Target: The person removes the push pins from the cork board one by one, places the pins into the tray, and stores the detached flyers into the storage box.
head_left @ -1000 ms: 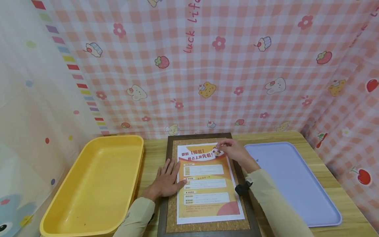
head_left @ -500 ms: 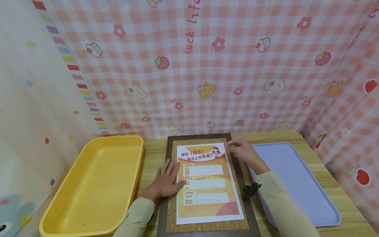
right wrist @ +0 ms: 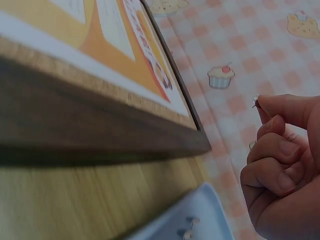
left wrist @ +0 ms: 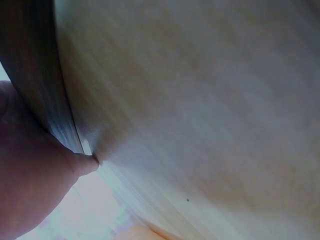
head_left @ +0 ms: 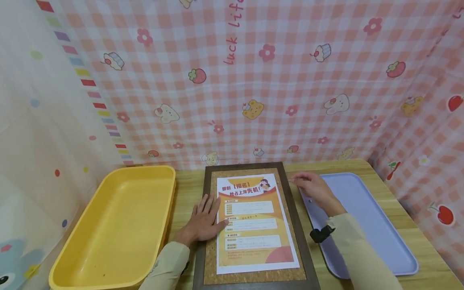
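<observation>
A printed orange-and-white poster (head_left: pixel 253 225) lies on a cork board (head_left: pixel 253 278) with a dark wooden frame (head_left: pixel 309 257). My left hand (head_left: pixel 204 221) rests with spread fingers over the frame's left side, its thumb on the poster's left edge. My right hand (head_left: pixel 316 192) is off the board's upper right side, over the near-left edge of the lilac tray (head_left: pixel 369 229). Between thumb and index finger it pinches a small metal thumbtack (right wrist: pixel 256 102), clearest in the right wrist view, with the other fingers curled. More small thumbtacks (right wrist: pixel 188 233) lie in the tray.
Left of the board stands a deep yellow tray (head_left: pixel 119 225). Everything rests on a wood-grain table (head_left: pixel 188 185). A pink checked curtain (head_left: pixel 224 88) hangs right behind the table, and further curtains close in both sides.
My right hand has moved right, from the poster's upper right corner, past the frame to the tray's left edge. The left hand and the poster stay where they were.
</observation>
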### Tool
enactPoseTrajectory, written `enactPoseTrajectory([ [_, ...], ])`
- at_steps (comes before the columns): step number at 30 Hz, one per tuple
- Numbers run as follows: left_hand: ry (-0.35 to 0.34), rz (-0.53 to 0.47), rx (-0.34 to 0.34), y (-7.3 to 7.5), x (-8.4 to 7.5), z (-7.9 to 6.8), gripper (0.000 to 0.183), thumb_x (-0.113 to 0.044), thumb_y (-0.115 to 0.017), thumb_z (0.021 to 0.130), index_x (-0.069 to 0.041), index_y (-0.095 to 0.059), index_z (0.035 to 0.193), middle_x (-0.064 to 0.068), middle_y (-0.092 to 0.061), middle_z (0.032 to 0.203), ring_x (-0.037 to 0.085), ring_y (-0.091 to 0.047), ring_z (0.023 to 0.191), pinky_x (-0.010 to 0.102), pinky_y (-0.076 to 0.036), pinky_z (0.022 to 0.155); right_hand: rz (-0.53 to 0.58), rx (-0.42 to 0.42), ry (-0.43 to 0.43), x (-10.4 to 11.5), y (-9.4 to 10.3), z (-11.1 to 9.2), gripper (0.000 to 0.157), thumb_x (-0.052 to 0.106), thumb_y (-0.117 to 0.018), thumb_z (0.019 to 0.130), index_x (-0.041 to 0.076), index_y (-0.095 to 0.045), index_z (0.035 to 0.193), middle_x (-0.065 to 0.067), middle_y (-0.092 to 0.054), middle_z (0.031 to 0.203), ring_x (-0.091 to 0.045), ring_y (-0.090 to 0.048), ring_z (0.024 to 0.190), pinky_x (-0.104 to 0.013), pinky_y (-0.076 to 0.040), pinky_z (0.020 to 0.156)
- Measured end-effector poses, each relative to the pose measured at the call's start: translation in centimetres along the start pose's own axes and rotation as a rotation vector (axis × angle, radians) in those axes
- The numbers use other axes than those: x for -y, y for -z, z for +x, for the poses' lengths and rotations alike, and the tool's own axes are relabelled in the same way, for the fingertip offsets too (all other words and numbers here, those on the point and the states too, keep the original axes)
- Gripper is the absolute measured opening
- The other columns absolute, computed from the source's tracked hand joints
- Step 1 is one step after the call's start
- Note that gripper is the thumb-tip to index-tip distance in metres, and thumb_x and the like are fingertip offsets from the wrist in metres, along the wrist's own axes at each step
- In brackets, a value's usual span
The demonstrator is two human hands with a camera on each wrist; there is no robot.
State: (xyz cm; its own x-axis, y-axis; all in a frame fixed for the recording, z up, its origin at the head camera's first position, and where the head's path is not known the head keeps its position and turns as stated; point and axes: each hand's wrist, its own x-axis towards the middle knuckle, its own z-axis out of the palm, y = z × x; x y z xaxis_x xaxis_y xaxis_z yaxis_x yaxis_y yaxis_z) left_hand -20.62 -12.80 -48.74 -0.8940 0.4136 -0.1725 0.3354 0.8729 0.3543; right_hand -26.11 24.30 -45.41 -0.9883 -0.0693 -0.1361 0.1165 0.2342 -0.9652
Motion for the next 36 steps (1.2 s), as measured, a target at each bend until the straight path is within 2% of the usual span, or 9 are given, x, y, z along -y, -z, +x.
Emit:
enactPoseTrajectory([
  [8, 0.002, -0.006, 0.000, 0.2, -0.1, 0.0, 0.078, -0.056, -0.038, 0.094, -0.011, -0.009, 0.152, 0.013, 0.001, 0.157, 0.031, 0.007, 0.143, 0.059, -0.004, 0.110, -0.025, -0.027, -0.040, -0.8, 1.8, -0.6, 0.039, 0.025, -0.060, 0.092, -0.005, -0.057, 0.118, 0.008, -0.041, 0.059, -0.006, -0.030, 0.045, -0.023, -0.029, 0.045],
  [13, -0.008, -0.021, 0.008, 0.0, 0.1, 0.2, 0.079, -0.056, -0.038, 0.094, -0.011, -0.007, 0.152, 0.013, 0.003, 0.157, 0.031, 0.009, 0.143, 0.059, -0.002, 0.110, -0.053, -0.055, -0.051, -1.5, 3.0, -1.0, 0.042, 0.029, -0.061, 0.092, -0.005, -0.058, 0.117, 0.009, -0.037, 0.055, -0.007, -0.028, 0.045, -0.025, -0.029, 0.046],
  [18, -0.008, -0.020, 0.009, -0.1, 0.3, 0.3, 0.080, -0.058, -0.037, 0.094, -0.013, -0.005, 0.152, 0.011, 0.005, 0.157, 0.029, 0.011, 0.143, 0.058, 0.000, 0.110, -0.097, -0.092, -0.064, -1.9, 3.9, -1.4, 0.045, 0.032, -0.061, 0.091, -0.004, -0.059, 0.117, 0.009, -0.039, 0.056, -0.007, -0.032, 0.048, -0.025, -0.031, 0.047],
  [24, 0.002, -0.020, 0.017, -0.2, 0.3, 0.3, 0.080, -0.057, -0.037, 0.094, -0.013, -0.005, 0.152, 0.011, 0.004, 0.157, 0.028, 0.011, 0.143, 0.058, 0.000, 0.111, -0.152, -0.129, -0.081, -2.3, 4.4, -1.6, 0.039, 0.031, -0.062, 0.090, -0.001, -0.062, 0.111, 0.006, -0.056, 0.073, -0.005, -0.042, 0.058, -0.024, -0.037, 0.052],
  [29, -0.003, -0.039, 0.013, 0.0, 0.2, 0.1, 0.079, -0.055, -0.038, 0.094, -0.011, -0.008, 0.152, 0.014, 0.002, 0.157, 0.031, 0.010, 0.143, 0.059, -0.001, 0.110, -0.207, -0.150, -0.109, -2.8, 4.8, -1.7, 0.039, 0.034, -0.063, 0.089, 0.001, -0.065, 0.110, 0.012, -0.062, 0.086, -0.006, -0.049, 0.072, -0.024, -0.042, 0.059],
  [33, 0.005, -0.034, 0.015, -0.2, 0.3, 0.2, 0.079, -0.057, -0.038, 0.093, -0.013, -0.007, 0.152, 0.012, 0.003, 0.157, 0.029, 0.011, 0.143, 0.058, -0.001, 0.111, -0.219, -0.155, -0.135, -3.3, 5.0, -1.7, 0.038, 0.034, -0.063, 0.089, 0.002, -0.065, 0.110, 0.013, -0.062, 0.085, -0.006, -0.049, 0.073, -0.025, -0.042, 0.061],
  [36, 0.017, -0.018, 0.017, -0.5, 0.5, 0.4, 0.079, -0.059, -0.036, 0.093, -0.016, -0.004, 0.152, 0.009, 0.006, 0.157, 0.027, 0.013, 0.143, 0.056, -0.001, 0.111, -0.216, -0.154, -0.155, -3.7, 5.2, -1.5, 0.036, 0.034, -0.063, 0.089, 0.004, -0.066, 0.109, 0.010, -0.059, 0.077, -0.006, -0.047, 0.066, -0.025, -0.041, 0.057],
])
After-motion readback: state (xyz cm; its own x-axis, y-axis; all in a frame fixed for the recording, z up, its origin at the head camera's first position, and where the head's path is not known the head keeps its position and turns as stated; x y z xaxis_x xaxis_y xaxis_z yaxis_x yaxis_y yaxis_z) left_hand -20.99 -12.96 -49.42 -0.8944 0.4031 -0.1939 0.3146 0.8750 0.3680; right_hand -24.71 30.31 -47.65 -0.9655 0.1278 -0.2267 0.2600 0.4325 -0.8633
